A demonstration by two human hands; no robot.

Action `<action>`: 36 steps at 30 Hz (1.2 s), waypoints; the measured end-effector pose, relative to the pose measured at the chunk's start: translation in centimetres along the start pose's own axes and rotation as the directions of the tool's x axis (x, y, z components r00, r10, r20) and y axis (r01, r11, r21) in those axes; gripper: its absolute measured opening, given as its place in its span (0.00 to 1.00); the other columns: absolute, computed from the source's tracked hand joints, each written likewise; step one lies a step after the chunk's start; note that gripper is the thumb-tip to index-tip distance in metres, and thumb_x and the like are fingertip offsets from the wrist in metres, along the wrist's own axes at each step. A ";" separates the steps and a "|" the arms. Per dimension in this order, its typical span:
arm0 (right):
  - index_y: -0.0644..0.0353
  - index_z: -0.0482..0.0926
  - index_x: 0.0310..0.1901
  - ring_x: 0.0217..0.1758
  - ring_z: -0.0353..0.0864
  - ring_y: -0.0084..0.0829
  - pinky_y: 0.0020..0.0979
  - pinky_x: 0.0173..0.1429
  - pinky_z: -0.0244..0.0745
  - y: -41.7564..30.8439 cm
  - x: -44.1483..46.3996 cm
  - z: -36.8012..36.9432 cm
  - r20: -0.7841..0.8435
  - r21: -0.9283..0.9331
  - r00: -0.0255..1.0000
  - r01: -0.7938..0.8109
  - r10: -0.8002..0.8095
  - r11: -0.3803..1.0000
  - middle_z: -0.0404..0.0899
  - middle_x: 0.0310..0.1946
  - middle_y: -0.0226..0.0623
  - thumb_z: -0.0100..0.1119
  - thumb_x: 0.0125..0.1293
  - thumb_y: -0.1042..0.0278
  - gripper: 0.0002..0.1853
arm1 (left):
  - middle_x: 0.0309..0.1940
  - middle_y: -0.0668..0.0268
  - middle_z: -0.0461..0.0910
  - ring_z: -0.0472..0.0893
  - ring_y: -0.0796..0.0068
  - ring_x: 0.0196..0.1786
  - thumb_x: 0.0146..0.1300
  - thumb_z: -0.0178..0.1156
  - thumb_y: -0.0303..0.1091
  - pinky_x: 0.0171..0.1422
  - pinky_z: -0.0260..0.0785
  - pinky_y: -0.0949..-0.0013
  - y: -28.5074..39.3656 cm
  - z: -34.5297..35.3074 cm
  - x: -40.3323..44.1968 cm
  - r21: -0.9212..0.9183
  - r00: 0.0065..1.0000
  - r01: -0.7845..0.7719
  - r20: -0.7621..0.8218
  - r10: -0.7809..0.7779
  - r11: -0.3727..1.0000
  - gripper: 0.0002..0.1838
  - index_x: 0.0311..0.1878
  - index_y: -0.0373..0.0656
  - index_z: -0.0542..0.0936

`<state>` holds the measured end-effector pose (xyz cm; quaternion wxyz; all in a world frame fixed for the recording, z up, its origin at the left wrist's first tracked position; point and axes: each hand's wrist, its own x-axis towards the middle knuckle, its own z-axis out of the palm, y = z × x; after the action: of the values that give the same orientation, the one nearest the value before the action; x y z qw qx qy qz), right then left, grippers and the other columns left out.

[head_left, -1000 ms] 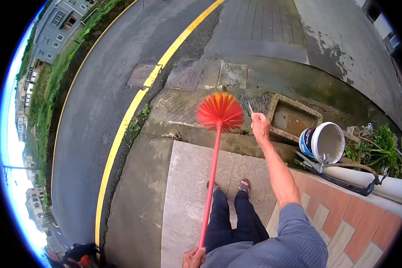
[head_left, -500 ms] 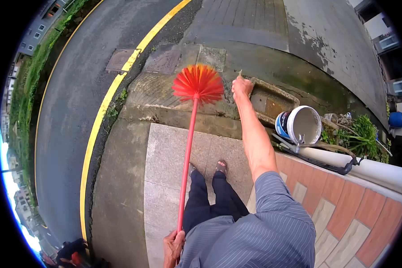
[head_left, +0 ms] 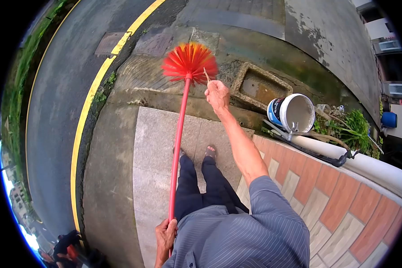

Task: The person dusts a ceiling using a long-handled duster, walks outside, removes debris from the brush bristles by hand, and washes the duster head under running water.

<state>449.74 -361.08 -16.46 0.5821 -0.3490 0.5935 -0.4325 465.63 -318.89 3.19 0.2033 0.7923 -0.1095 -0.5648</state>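
Note:
A round brush head (head_left: 190,62) with red and orange bristles tops a long red pole (head_left: 178,138), which slants up from the bottom of the view. My left hand (head_left: 166,233) is closed around the lower part of that pole, beside my waist. My right hand (head_left: 218,95) is raised just right of the brush head, its fingers closed on a thin pale stick (head_left: 206,75). The stick's tip overlaps the edge of the red bristles; whether they touch is unclear.
Right of my right hand lies a stone trough (head_left: 260,87), with a white bucket (head_left: 295,111) nearby. A white pipe (head_left: 357,161) and black hose run along the tiled ledge (head_left: 339,201). A road with a yellow line (head_left: 90,98) passes on the left. People are partly visible at lower left.
My right hand with the stick has moved left to the brush head. The camera view has shifted, so the surroundings sit differently in frame. My left hand still grips the pole.

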 end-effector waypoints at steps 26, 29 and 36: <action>0.61 0.73 0.35 0.17 0.72 0.21 0.24 0.17 0.67 -1.5 10.3 -0.6 -0.121 0.521 0.981 -0.068 0.152 0.851 0.77 0.23 0.33 0.52 0.68 0.70 0.05 | 0.21 0.72 0.72 0.67 0.84 0.28 0.65 0.59 0.31 0.30 0.63 0.74 -2.4 1.1 0.5 0.106 0.992 -0.108 -0.055 0.114 0.988 0.09 0.36 0.33 0.80; 0.62 0.74 0.40 0.18 0.73 0.21 0.23 0.19 0.70 -2.1 9.9 -3.7 -0.131 0.500 0.989 0.006 0.068 0.866 0.78 0.24 0.34 0.55 0.67 0.67 0.07 | 0.21 0.71 0.72 0.67 0.83 0.28 0.65 0.59 0.31 0.31 0.63 0.73 -2.9 1.0 1.0 0.108 0.992 -0.116 -0.043 0.121 0.987 0.09 0.36 0.33 0.79; 0.65 0.74 0.42 0.16 0.72 0.22 0.24 0.18 0.68 3.0 1.7 -1.8 -0.016 0.273 0.989 -0.138 0.148 0.952 0.78 0.22 0.36 0.54 0.68 0.66 0.10 | 0.22 0.74 0.71 0.67 0.85 0.28 0.65 0.58 0.29 0.31 0.62 0.75 -0.9 1.2 1.1 0.079 0.999 -0.031 -0.033 0.033 0.996 0.08 0.36 0.32 0.79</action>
<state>448.05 -361.30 -20.01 0.6432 -0.2142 0.5629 -0.4728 464.87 -318.78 1.48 0.1829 0.8074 -0.1408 -0.5430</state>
